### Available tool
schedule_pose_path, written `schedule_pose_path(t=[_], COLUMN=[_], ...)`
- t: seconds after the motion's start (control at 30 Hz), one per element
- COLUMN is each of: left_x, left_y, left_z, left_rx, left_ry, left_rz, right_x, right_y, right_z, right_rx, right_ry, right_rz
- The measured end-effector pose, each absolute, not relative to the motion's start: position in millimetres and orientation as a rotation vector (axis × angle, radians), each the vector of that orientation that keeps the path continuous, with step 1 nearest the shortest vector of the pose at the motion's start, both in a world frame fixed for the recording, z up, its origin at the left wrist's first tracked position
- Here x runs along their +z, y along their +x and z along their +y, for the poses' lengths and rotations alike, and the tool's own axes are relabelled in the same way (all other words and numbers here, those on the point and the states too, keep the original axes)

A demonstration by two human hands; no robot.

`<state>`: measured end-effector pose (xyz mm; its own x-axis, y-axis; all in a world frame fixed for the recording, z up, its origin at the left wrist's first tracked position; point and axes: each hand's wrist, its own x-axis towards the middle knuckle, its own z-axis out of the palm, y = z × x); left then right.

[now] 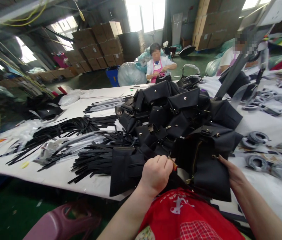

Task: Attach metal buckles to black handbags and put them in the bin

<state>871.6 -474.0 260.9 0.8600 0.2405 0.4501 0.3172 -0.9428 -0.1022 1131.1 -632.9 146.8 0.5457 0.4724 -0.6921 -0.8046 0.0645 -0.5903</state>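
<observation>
My left hand (157, 173) is closed in a pinch on a small orange-tipped tool at the open top of a black bag (205, 166) lying at the table's near edge. My right hand (230, 170) grips that bag's right side, its fingers partly hidden behind the fabric. Behind this bag rises a heap of black bags (178, 110) with gold studs and clasps. Left of my hands lie piles of black straps (91, 156).
The white table (63, 173) also carries plastic-wrapped straps (63, 146) and, at the right, coils of grey strap (257, 138). A person in white with a pink apron (159, 65) sits at the far side; another sits at the back right. A pink stool (63, 223) stands below left. Cardboard boxes (98, 46) are stacked behind.
</observation>
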Motion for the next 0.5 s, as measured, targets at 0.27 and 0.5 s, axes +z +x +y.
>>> schedule_pose_path(t=[0.27, 0.5], left_x=[279, 285], left_y=[882, 887], left_z=[-485, -485], left_rx=[-0.541, -0.746], left_ry=[-3.059, -3.301], left_rz=[-0.287, -0.292], right_x=[129, 101], right_y=[1122, 1107], right_z=[-636, -640], right_rx=[1.131, 1.214], right_ry=[-1.114, -1.0], right_rz=[0.444, 0.428])
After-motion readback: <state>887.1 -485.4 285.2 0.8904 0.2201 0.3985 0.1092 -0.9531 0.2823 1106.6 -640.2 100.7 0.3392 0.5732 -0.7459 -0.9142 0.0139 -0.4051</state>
